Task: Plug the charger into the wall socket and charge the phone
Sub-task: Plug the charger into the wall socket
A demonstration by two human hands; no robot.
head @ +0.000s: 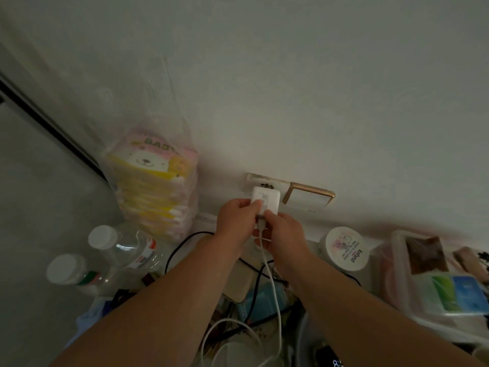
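A white square charger sits against the wall socket, a white plate low on the wall. My left hand pinches the charger's left edge. My right hand grips the plug end of the white cable at the charger's underside. The cable runs down between my forearms and loops at the bottom. A dark phone with a lit screen lies at the bottom edge, right of the cable loop.
A gold-framed switch plate is right of the socket. A bagged stack of baby wipes and two clear bottles stand on the left. A white round tub and plastic containers crowd the right. Black cords cross the cluttered surface.
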